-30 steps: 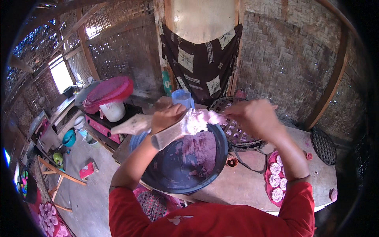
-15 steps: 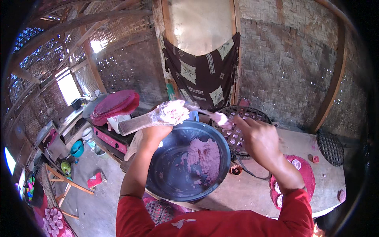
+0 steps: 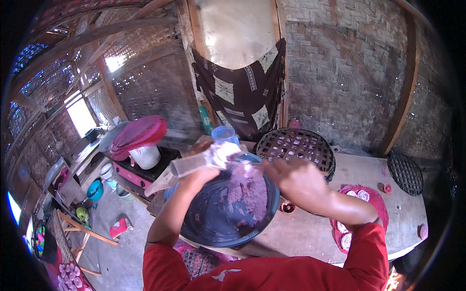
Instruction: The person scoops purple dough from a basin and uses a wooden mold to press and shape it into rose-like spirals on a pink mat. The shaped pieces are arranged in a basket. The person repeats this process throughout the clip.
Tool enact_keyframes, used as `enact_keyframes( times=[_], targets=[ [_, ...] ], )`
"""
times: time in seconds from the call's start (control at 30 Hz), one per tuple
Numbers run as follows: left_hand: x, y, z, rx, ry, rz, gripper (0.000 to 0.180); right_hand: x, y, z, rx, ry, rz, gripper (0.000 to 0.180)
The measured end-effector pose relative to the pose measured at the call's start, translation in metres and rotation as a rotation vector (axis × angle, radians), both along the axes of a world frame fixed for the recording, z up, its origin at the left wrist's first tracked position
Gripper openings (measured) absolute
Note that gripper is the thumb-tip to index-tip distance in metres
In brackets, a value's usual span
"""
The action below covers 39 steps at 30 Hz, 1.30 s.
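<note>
My left hand (image 3: 201, 175) is closed around a pale wooden tool (image 3: 187, 166) with two thick arms, held above the left side of a large dark basin (image 3: 194, 232). A whitish-pink lump of dough (image 3: 223, 154) sits on the tool's end. My right hand (image 3: 298, 179), blurred by motion, is pinched over the basin's right rim on a thin dough-smeared utensil, mostly lost in the blur. Pink dough (image 3: 250, 196) is heaped in the right half of the basin.
A round black woven basket tray (image 3: 330, 160) stands behind my right hand. Several pale swirls lie on a red cloth (image 3: 361, 223) at right. Behind the basin is a blue plastic container (image 3: 224, 133). A white pot (image 3: 145, 157) under a red cover sits on a stove (image 3: 131, 177) at left.
My left hand and the wooden tool have shifted slightly, and the tool's doughy end is lower. My right hand has moved down and left toward the basin. The view has shifted a little.
</note>
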<state>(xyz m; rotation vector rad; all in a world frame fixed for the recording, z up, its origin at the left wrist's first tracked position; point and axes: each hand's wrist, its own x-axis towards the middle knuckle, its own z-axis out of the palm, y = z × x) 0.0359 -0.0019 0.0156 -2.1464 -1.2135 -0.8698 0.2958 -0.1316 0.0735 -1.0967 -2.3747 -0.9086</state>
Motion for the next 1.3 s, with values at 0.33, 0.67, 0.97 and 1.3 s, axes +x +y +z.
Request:
enact_keyframes(
  times=[0.33,0.67,0.97,1.3],
  targets=[
    [-0.005,0.000,0.008,-0.219,-0.170,-0.028,0.029,0.007,0.014,-0.001,0.057,0.049,-0.008,0.039],
    [-0.015,-0.006,-0.008,-0.195,-0.022,0.007,0.026,-0.008,0.003,-0.002,-0.104,-0.145,-0.008,0.040],
    [-0.018,-0.008,0.000,-0.123,-0.060,0.096,0.030,0.008,0.018,-0.001,0.058,0.028,0.090,0.032],
    [-0.016,-0.005,0.014,-0.343,-0.116,0.044,0.022,0.015,0.004,0.003,-0.183,0.149,0.035,0.038]
  ],
)
